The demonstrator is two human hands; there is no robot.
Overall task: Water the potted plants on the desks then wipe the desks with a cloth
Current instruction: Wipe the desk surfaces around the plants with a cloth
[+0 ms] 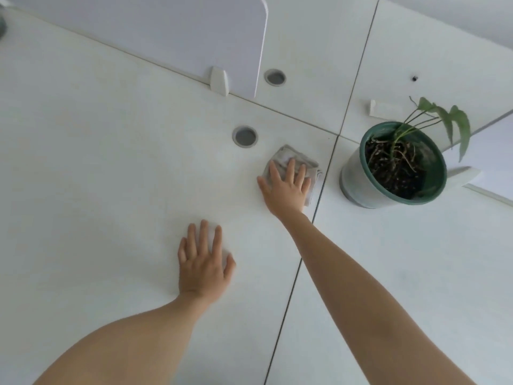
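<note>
Head view: my right hand (286,184), grip open, presses the cloth (288,157) flat to wipe the table (111,162); my left hand (204,262), also open, braces me.

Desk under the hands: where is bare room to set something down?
Widest free patch: left of the left hand, running up to the divider panel. Also free: the right desk below the plant pot. Crowded: around the cloth under the right hand, between cable hole and pot.

Smooth matt white desk (111,190), crumpled grey cloth (294,157), glossy green pot (361,173).
</note>
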